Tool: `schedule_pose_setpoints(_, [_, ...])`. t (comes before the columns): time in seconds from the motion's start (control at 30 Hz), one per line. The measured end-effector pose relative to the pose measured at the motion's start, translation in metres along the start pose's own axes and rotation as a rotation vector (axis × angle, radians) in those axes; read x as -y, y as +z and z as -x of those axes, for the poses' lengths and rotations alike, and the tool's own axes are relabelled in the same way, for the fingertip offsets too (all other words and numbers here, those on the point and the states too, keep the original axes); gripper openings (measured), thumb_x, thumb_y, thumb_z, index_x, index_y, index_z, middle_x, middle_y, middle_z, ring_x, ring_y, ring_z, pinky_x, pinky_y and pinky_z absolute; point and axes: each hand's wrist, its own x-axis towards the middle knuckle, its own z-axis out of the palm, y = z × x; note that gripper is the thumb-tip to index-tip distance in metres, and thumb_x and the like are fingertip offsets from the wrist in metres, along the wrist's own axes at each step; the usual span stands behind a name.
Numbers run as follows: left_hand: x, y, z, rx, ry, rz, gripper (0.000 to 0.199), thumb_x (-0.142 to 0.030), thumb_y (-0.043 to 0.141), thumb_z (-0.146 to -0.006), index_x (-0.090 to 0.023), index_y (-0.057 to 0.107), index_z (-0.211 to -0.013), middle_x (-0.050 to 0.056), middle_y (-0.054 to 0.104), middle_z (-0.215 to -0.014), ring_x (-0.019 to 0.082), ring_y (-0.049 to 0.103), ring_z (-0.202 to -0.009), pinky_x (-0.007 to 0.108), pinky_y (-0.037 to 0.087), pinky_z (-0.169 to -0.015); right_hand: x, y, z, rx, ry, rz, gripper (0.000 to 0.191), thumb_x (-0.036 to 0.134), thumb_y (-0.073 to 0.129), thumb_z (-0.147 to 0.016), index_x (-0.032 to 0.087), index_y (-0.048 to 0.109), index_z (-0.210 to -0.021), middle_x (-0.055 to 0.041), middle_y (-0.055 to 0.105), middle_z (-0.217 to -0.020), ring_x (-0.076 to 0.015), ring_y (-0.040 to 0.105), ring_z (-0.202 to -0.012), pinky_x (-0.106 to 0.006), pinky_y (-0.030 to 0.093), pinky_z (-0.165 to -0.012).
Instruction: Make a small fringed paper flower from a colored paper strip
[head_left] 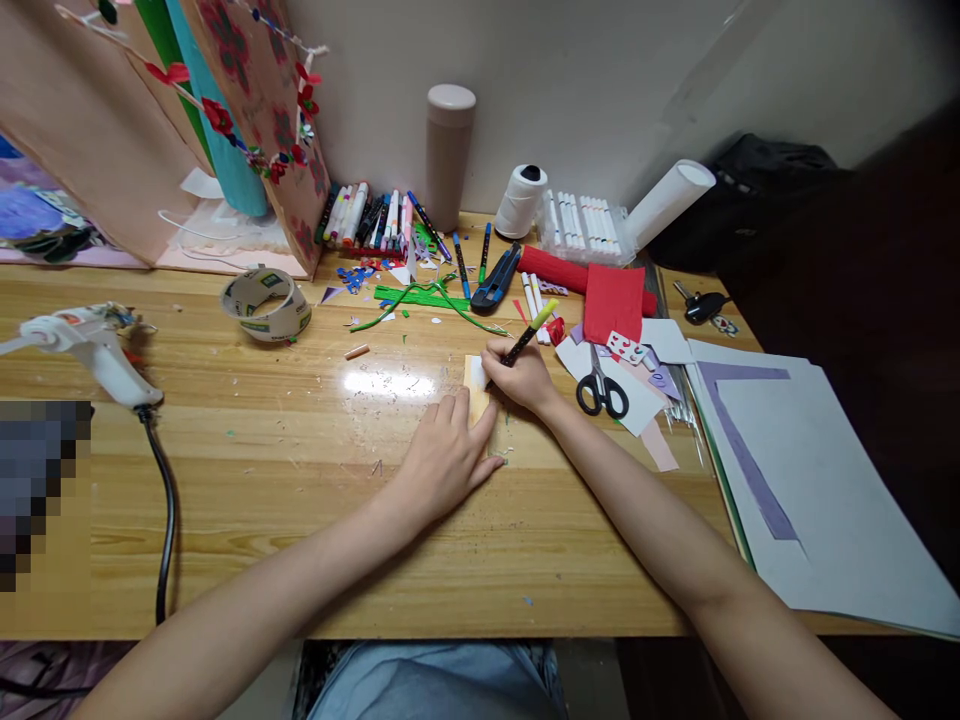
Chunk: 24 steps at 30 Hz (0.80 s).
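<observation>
In the middle of the wooden table lies a small pale yellow piece of paper (475,372), partly covered by both hands. My left hand (448,452) rests flat over its lower part, fingers stretched out and thumb apart. My right hand (523,378) grips a marker (529,336) with a dark barrel and a yellow-green upper end. The marker leans to the upper right, and its tip is hidden by my fingers at the paper's right side. Right of this hand lie black-handled scissors (600,391) on white paper scraps.
Glue gun (97,350) with cord and a tape roll (265,303) sit left. Behind are markers (367,215), a utility knife (496,280), green strips (420,297), a tall bottle (450,150) and thread spool (520,200). Red crepe paper (613,305) and large white sheets (847,480) lie right.
</observation>
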Motion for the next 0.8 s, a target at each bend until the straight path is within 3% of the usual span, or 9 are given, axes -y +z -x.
schedule_pose_setpoints(0.1, [0.000,0.000,-0.001,0.010,-0.013,0.007,0.058,-0.051,0.042,-0.086,-0.012,0.041,-0.130,0.019,0.049,-0.119,0.029,0.049,-0.100,0.038,0.040,-0.082,-0.001,0.000,-0.001,0.053,-0.009,-0.006,0.033,0.022,0.046,-0.073,0.020,0.025,-0.047,0.0052,0.026,-0.047,-0.0090,0.027,-0.047,-0.026,0.021,-0.049])
schedule_pose_setpoints(0.2, [0.000,0.000,-0.001,0.020,-0.011,0.012,0.058,-0.051,0.041,-0.086,-0.011,0.044,-0.128,0.021,0.048,-0.121,0.030,0.048,-0.101,0.039,0.039,-0.083,-0.001,0.001,-0.001,-0.031,0.002,-0.023,0.031,0.019,0.045,-0.074,0.020,0.027,-0.048,0.0049,0.028,-0.048,-0.0092,0.029,-0.048,-0.026,0.022,-0.050])
schedule_pose_setpoints(0.37, [0.000,0.000,-0.001,0.023,-0.011,0.018,0.057,-0.051,0.039,-0.087,-0.011,0.045,-0.127,0.021,0.049,-0.120,0.031,0.049,-0.100,0.040,0.039,-0.082,-0.002,0.001,-0.001,0.041,0.001,-0.031,0.035,0.021,0.047,-0.075,0.020,0.025,-0.048,0.0054,0.025,-0.047,-0.0092,0.028,-0.047,-0.026,0.021,-0.049])
schedule_pose_setpoints(0.57, [0.003,0.000,0.000,0.005,0.001,0.015,0.054,-0.050,0.039,-0.087,-0.013,0.045,-0.126,0.019,0.049,-0.120,0.030,0.048,-0.102,0.040,0.039,-0.083,-0.002,-0.002,-0.003,-0.177,0.041,-0.120,0.034,0.037,0.045,-0.086,0.021,0.035,-0.057,0.0037,0.036,-0.055,-0.0116,0.036,-0.053,-0.026,0.029,-0.053])
schedule_pose_setpoints(0.8, [0.006,-0.001,-0.001,-0.016,-0.027,0.099,0.049,-0.049,0.042,-0.086,-0.016,0.048,-0.122,0.014,0.050,-0.113,0.028,0.047,-0.099,0.040,0.040,-0.084,-0.002,-0.009,-0.009,-0.070,0.124,-0.313,0.028,0.044,0.062,-0.076,0.019,0.052,-0.069,0.0026,0.050,-0.063,-0.0114,0.044,-0.056,-0.024,0.034,-0.053])
